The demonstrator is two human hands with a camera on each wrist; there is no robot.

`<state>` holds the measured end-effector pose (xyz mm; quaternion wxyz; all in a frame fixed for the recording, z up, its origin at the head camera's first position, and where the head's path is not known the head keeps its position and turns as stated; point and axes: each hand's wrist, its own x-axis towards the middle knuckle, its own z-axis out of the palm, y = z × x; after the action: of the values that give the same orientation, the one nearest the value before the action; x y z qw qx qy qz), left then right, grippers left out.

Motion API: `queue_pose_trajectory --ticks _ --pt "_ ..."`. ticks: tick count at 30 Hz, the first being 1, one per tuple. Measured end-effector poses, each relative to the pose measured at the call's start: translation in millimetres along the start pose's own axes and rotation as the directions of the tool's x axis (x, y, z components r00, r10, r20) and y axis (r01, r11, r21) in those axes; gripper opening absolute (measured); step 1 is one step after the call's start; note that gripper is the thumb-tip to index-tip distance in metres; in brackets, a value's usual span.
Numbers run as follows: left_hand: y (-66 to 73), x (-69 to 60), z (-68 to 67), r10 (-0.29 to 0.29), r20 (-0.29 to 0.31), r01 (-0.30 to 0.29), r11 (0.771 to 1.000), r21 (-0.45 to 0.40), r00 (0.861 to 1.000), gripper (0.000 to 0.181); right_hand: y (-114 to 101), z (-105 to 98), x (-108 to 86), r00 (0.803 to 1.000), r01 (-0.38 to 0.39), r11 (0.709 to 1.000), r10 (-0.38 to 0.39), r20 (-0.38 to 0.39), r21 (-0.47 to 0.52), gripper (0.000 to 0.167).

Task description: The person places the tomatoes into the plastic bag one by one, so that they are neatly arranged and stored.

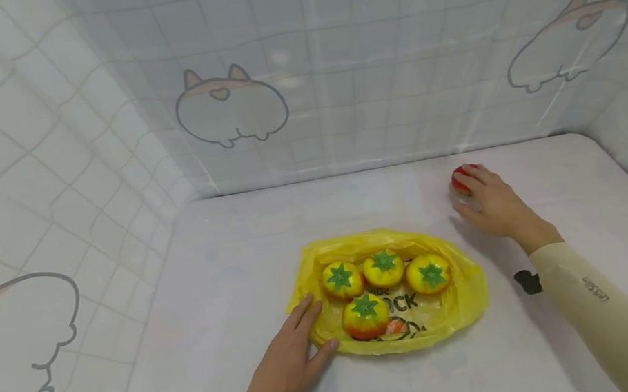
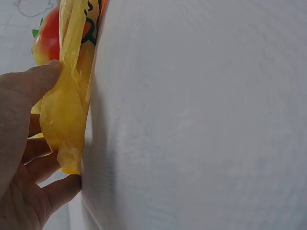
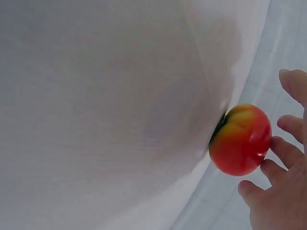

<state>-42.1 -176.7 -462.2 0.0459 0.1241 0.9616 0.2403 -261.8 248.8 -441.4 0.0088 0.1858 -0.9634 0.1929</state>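
Note:
A yellow plastic bag lies spread open on the white table, its rim standing up around several glossy yellow-red tomatoes with green star-shaped leaf tops. At the bag's left end rests my left hand, fingers spread, with the thumb touching the near rim in the left wrist view. Toward the back right, my right hand reaches over a single red tomato. Its fingers are spread and the fingertips are at the fruit's upper side. This tomato sits on the table with its green leaves facing down.
White tiled-pattern curtains with cartoon animal drawings surround the table at the back and sides. The white table extends on both sides of the bag. A small black object shows beside the right forearm.

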Motion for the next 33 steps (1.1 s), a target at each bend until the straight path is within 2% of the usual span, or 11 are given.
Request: queue_pose_trajectory --ticks 14,21,33 --pt "0.8 0.0 -1.5 -0.017 0.012 0.017 1.000 -0.009 1.000 0.070 23.3 -6.8 20.4 0.998 -0.057 0.995 0.056 0.016 0.085 0.073" --pt "0.8 1.2 -1.5 -0.026 0.018 0.026 1.000 -0.005 1.000 0.070 31.5 -12.0 29.7 0.986 -0.159 0.980 0.152 0.068 0.117 0.083" --pt "0.8 1.4 -1.2 -0.041 0.036 0.040 0.999 0.007 0.999 0.070 46.3 -7.8 33.1 0.983 -0.174 0.972 0.182 -0.038 0.156 0.081"
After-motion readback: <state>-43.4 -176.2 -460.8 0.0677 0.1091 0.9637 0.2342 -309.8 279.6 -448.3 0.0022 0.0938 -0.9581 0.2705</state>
